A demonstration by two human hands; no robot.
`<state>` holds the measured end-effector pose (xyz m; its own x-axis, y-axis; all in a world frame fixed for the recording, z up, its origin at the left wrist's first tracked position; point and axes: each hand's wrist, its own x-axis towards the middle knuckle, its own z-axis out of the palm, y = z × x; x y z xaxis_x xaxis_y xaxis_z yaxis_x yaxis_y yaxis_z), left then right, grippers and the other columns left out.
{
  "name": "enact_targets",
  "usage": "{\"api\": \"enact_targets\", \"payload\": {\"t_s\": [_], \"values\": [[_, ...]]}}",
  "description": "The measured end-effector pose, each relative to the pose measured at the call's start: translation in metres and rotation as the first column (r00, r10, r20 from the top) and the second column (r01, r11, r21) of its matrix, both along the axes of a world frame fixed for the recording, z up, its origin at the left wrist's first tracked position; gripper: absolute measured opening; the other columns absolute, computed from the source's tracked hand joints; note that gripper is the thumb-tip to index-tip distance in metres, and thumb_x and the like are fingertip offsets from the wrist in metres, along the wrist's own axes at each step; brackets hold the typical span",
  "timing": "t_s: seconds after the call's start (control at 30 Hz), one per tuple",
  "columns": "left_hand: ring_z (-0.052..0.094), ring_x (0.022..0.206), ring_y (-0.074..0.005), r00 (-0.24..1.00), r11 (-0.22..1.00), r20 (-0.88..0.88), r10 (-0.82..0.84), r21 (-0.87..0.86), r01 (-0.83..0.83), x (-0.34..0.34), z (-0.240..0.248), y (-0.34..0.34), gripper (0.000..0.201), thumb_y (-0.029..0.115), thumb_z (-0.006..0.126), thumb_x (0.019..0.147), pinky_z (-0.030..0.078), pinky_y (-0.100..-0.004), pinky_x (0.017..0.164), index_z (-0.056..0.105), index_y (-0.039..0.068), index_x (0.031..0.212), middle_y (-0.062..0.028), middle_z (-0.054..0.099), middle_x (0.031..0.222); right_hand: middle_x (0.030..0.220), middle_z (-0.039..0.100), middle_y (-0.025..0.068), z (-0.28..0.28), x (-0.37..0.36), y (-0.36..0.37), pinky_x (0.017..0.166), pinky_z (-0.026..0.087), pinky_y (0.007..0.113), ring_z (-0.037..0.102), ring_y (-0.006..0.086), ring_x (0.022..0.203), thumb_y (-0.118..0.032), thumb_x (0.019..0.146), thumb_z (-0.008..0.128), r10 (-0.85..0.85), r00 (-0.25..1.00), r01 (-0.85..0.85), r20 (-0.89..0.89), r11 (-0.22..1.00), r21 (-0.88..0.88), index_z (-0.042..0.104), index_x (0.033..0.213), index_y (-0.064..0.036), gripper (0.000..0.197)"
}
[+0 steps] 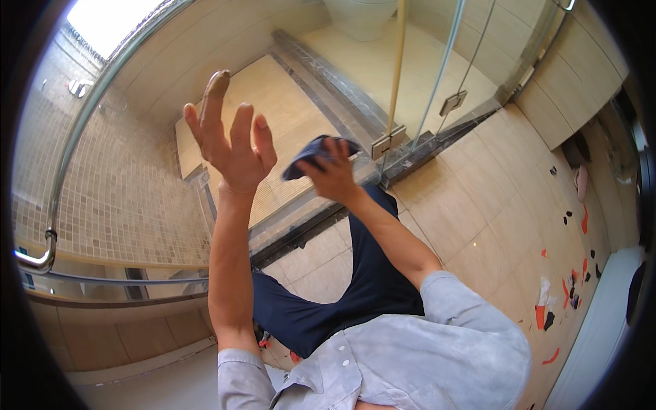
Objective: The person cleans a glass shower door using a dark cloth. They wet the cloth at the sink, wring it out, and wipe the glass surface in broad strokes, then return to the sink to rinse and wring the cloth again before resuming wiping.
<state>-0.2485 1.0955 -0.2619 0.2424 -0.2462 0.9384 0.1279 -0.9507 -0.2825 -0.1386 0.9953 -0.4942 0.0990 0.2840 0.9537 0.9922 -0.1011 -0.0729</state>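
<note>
My left hand (236, 147) is raised in front of the shower opening with its fingers spread, and nothing is in it. One fingertip on it looks darker, as if covered or stained. To its right, my right hand (333, 171) grips a crumpled dark blue cloth (309, 152), its fingers over the upper side. The cloth is slightly blurred and hangs above the dark stone sill (297, 237). Whether either hand touches a glass surface, I cannot tell.
Hinged glass panels (427, 75) with metal hinges (388, 142) stand ahead to the right. A curved metal bar (49, 249) runs along the left. Red scraps (540, 316) and black bits (549, 321) litter the tiled floor (478, 225). Small mosaic tiles (130, 198) cover the shower wall.
</note>
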Motion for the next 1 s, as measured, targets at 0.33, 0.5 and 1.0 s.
{"api": "enact_targets", "payload": {"t_s": [0.33, 0.5, 1.0], "values": [[0.049, 0.133, -0.0352, 0.999, 0.998, -0.002, 0.047, 0.048, -0.047, 0.001, -0.004, 0.001, 0.028, 0.019, 0.047, 0.101, 0.017, -0.0501, 0.121, 0.048, 0.010, 0.127, -0.0251, 0.054, 0.139, 0.158, 0.026, 0.0282, 0.077, 0.016, 0.022, 0.115, 0.009, 0.071, 0.015, 0.0552, 0.146, -0.021, 0.094, 0.053, -0.057, 0.980, 0.091, -0.193, 0.980, 0.175, 0.048, 0.144, -0.0064, 0.052], [0.050, 0.131, -0.0376, 0.997, 1.000, -0.071, 0.014, 0.026, -0.012, -0.006, 0.003, -0.001, 0.023, 0.019, 0.048, 0.100, 0.018, -0.0497, 0.120, 0.051, 0.007, 0.120, -0.0268, 0.055, 0.137, 0.137, 0.058, 0.0059, 0.033, -0.062, 0.038, 0.121, 0.010, 0.054, 0.037, 0.0338, 0.144, -0.018, 0.089, 0.059, 0.041, 0.999, -0.041, 0.011, 0.999, 0.001, 0.071, 0.124, -0.0338, 0.040], [0.062, 0.116, -0.0412, 0.785, 0.781, 0.145, -0.602, -0.097, 0.617, -0.032, 0.010, 0.017, 0.027, 0.010, 0.051, 0.101, 0.053, -0.0457, 0.093, 0.053, 0.002, 0.127, -0.0299, 0.054, 0.134, 0.145, 0.049, 0.0149, 0.128, -0.045, 0.049, 0.113, 0.014, 0.069, 0.036, 0.0514, 0.138, -0.018, 0.084, 0.063, 0.025, 0.999, -0.028, 0.025, 0.992, 0.123, 0.067, 0.128, -0.0247, 0.045]]}}
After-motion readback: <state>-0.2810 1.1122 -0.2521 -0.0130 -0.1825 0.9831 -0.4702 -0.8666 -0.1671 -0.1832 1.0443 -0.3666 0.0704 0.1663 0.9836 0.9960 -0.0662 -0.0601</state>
